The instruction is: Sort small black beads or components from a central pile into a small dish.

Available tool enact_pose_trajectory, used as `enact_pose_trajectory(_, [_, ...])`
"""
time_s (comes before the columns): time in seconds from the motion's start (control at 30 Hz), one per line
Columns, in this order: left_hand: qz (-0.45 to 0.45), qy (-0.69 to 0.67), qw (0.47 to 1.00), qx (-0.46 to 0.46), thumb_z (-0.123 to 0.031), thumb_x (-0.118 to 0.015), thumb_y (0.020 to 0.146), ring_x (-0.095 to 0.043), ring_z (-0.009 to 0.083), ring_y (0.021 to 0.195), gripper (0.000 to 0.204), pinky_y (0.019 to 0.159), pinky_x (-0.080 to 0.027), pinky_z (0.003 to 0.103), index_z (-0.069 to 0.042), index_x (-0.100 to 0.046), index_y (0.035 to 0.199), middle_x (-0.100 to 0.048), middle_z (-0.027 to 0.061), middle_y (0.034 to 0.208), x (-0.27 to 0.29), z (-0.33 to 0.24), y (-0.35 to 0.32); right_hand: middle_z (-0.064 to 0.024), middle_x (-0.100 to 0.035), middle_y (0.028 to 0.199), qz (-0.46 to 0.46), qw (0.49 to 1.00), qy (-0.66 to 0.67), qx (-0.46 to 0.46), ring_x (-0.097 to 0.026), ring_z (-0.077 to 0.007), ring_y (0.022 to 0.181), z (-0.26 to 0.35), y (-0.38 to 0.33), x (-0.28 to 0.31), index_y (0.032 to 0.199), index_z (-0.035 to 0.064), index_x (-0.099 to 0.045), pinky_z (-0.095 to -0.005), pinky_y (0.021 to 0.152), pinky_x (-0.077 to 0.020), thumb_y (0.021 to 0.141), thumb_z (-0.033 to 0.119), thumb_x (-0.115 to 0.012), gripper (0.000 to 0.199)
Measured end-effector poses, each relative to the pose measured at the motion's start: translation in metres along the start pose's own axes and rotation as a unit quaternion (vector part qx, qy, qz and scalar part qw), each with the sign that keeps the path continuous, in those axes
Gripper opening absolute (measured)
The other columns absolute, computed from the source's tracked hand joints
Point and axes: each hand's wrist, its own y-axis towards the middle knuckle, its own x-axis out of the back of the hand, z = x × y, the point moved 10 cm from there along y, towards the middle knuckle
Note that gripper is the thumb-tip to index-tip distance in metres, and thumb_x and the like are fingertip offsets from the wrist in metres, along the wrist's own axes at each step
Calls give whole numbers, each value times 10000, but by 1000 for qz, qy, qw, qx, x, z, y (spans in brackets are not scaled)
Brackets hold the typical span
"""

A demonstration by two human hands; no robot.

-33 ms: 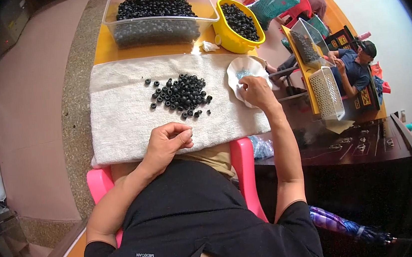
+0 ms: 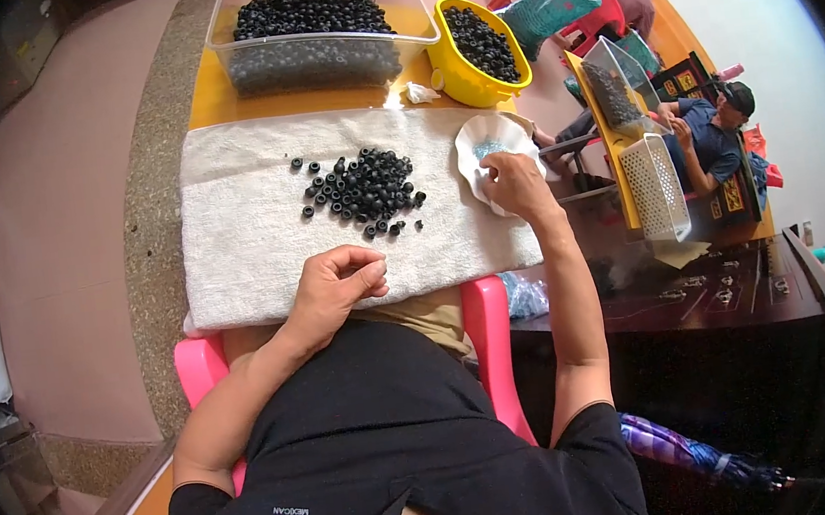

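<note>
The left hand, its grip pressed together, is over the near part of the white towel. The right hand is over the white dish at right, its grip's state impossible to tell. Black beads lie heaped on the towel, beyond the left hand.

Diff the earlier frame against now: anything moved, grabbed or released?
Nothing visibly changed. Right hand is still at the white wavy-rimmed dish, left hand still pinched near the towel's front edge; the pile of small black hollow pieces is as before.
</note>
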Motion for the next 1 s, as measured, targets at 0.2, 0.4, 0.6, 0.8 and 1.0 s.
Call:
enact_pose_trajectory(0.2, [6, -15, 1000, 10, -76, -661, 919, -671, 133, 821, 172, 769, -584, 277, 12, -631, 1064, -670, 66, 927, -1, 1, -1, -129, -684, 882, -92, 988, 126, 21, -675, -218, 769, 37, -23, 42, 951, 3, -696, -299, 714, -528, 816, 34, -644, 148])
enact_pose_trajectory(0.4, [25, -22, 999, 12, -62, -663, 912, -676, 147, 836, 172, 778, -580, 283, 17, -627, 1060, -676, 79, 939, -6, 1, -3, -23, -648, 840, 51, 885, 462, 30, -595, -69, 754, 118, -67, -3, 941, -19, -660, -222, 656, -481, 859, -22, -688, 86])
enact_pose_trajectory(0.6, [86, -39, 995, 20, -50, -664, 905, -677, 148, 825, 161, 779, -578, 283, 19, -627, 1045, -679, 83, 939, -20, -2, -5, -27, -668, 861, 139, 763, 631, -16, -617, -77, 795, 150, -84, -49, 951, -15, -677, -224, 689, -503, 845, -7, -718, 114])
enact_pose_trajectory(0.8, [89, -58, 993, 44, -55, -673, 899, -679, 146, 826, 144, 763, -581, 275, 13, -628, 1017, -681, 81, 941, -19, 2, -6, -50, -684, 873, 138, 762, 632, -10, -632, -98, 786, 150, -85, -55, 903, -25, -701, -235, 692, -508, 830, -6, -730, 81])
enact_pose_trajectory(1.0, [92, -77, 991, 54, -58, -678, 896, -681, 147, 827, 143, 762, -587, 280, 3, -630, 1016, -686, 85, 947, -20, 4, -6, -58, -686, 848, 123, 742, 658, -37, -631, -103, 782, 150, -87, -61, 870, -33, -711, -239, 689, -504, 822, -4, -734, 61])
